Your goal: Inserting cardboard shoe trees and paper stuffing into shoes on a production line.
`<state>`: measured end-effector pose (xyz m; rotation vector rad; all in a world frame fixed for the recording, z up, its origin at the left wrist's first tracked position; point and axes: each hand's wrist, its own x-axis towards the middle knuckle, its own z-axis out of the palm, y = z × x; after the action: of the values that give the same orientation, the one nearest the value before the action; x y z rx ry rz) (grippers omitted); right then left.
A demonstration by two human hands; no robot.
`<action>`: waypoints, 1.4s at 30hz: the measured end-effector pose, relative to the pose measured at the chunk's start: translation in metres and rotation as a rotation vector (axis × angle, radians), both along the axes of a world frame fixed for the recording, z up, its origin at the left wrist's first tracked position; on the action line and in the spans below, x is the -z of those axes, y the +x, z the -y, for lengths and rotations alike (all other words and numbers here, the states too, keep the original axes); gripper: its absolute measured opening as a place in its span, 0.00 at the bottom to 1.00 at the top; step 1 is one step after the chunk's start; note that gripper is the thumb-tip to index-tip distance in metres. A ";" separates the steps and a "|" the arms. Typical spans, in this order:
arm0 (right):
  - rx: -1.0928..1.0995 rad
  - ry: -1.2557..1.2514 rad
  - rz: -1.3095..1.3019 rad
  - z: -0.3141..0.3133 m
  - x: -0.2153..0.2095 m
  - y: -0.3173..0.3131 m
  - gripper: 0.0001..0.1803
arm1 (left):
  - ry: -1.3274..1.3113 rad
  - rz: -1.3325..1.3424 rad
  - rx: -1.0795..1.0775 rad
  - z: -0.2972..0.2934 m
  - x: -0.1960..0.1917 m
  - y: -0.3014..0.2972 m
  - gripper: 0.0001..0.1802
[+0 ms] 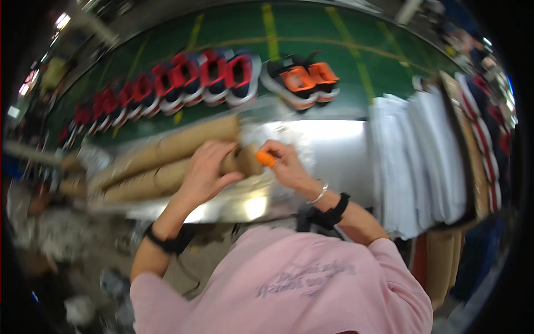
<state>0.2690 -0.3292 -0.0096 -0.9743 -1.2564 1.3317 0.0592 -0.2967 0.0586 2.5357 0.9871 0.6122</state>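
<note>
Long, round brown paper rolls [181, 140] are lying under the wide-spread left hand [204, 168], and I cannot tell if the curled right hand [287, 166] is holding any.

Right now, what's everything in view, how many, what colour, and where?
Shoes: many, red and navy, row at upper left
Shoes: two, black and orange, top centre
Striped surface: one, green with yellow, far side
Rolls: several, brown, left of centre
Metal tabletop: one, silver, centre
Stacked sheets: many, white, right
Outer clutter: blurred, uncountable
Shirt: one, pink, bottom
Wristbands: two, black, both forearms
Bracelet: one, silvery, right wrist
Finger cover: orange, right hand, at least one
Left hand: one, bare, on rolls
Right hand: one, beside roll end
</note>
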 end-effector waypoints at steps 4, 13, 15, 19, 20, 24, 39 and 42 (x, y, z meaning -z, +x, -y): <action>-0.086 0.038 -0.101 0.002 -0.064 0.058 0.05 | -0.623 0.426 0.025 0.001 -0.024 0.033 0.28; 0.822 0.411 1.626 0.073 -0.147 0.316 0.13 | -0.497 0.668 0.138 -0.007 -0.016 0.207 0.15; 0.916 0.317 1.785 0.084 -0.130 0.348 0.16 | -0.327 0.559 0.126 -0.008 0.018 0.230 0.16; 0.906 -0.206 1.476 0.082 -0.133 0.374 0.24 | -0.328 -0.019 0.227 0.009 0.078 0.230 0.19; 1.083 -0.178 1.339 0.083 -0.128 0.377 0.25 | -0.324 -0.035 0.250 0.014 0.074 0.227 0.19; 1.169 -0.265 1.103 0.081 -0.119 0.376 0.20 | -0.715 0.129 0.255 0.010 0.060 0.229 0.18; 0.247 0.315 0.753 -0.012 -0.176 0.187 0.33 | -0.915 0.731 0.622 -0.035 -0.003 0.248 0.20; 0.375 0.500 1.401 -0.017 -0.188 0.199 0.29 | -0.318 -0.261 0.933 -0.003 -0.023 0.232 0.32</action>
<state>0.4681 -0.3126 0.1784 -1.6999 -2.0852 -0.1738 0.2907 -0.2937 0.0813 2.4364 -0.1056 -0.1419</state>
